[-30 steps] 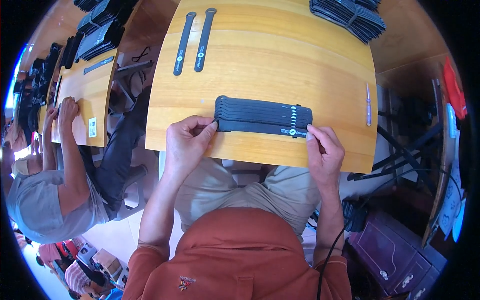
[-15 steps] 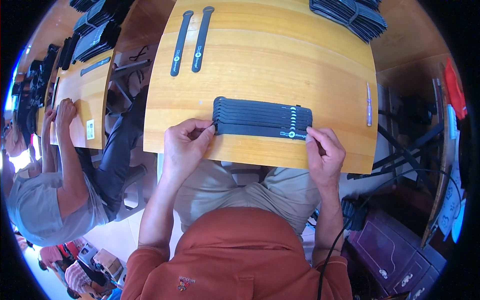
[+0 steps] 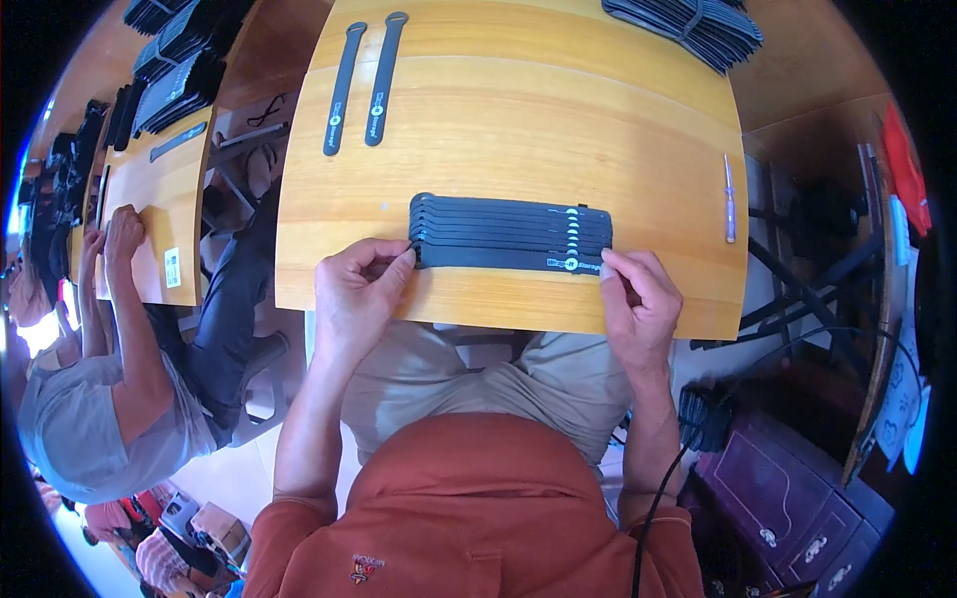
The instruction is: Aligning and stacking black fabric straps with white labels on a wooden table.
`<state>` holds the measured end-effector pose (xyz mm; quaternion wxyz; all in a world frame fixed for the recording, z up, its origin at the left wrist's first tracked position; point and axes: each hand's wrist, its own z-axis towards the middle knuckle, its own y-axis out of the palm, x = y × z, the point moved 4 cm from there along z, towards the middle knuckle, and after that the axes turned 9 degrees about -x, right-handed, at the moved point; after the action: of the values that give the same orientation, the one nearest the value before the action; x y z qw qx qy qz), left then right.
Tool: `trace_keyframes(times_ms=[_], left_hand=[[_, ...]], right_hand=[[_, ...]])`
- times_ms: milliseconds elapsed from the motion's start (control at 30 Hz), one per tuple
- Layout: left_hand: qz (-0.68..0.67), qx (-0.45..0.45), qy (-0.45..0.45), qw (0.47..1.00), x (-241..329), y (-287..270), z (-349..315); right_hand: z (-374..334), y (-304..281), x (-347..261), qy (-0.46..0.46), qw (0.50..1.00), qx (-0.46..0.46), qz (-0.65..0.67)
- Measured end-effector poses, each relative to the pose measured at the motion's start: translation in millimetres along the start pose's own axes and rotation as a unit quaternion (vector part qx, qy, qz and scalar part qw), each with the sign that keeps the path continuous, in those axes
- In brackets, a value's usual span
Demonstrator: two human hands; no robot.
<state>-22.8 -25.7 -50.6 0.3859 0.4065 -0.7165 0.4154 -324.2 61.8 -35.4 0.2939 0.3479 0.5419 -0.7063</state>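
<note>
Several dark hook-and-loop straps lie in an overlapping row near the front edge of the wooden table. My left hand pinches the left end of the nearest strap. At its right end my right hand grips the same strap between thumb and fingers. The strap lies level along the near side of the row, its pale print facing up. Two separate straps, one on the left and one beside it, lie apart at the table's far left.
A purple-handled screwdriver lies by the table's right edge. Bundled dark straps sit at the far right corner. On the left, a co-worker in a grey shirt sits at another table. A black cable runs past my right forearm.
The view has shifted slightly, so the table and straps appear a little further left. Both hands keep their hold on the strap's ends, and the row keeps its arrangement.
</note>
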Motion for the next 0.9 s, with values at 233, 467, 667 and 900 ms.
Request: trace_keyframes(times_ms=[233, 467, 667, 900], left_hand=[[0.005, 0.006, -0.009, 1.000, 8.1, 0.4, -1.6], [0.000, 0.004, -0.013, 1.000, 9.4, 0.8, -2.0], [0.003, 0.012, -0.003, 1.000, 5.1, 1.4, -0.9], [0.007, 0.011, -0.013, 1.000, 4.5, 1.2, -1.1]], right_hand=[[-0.6, 0.2, -0.8, -0.002, 1.000, 0.011, -0.002], [-0.6, 1.1, 1.3, -0.014, 1.000, 0.014, -0.011], [-1.0, 0.9, 1.0, 0.003, 1.000, 0.011, -0.005], [-0.6, 0.8, 0.0, -0.001, 1.000, 0.010, -0.013]])
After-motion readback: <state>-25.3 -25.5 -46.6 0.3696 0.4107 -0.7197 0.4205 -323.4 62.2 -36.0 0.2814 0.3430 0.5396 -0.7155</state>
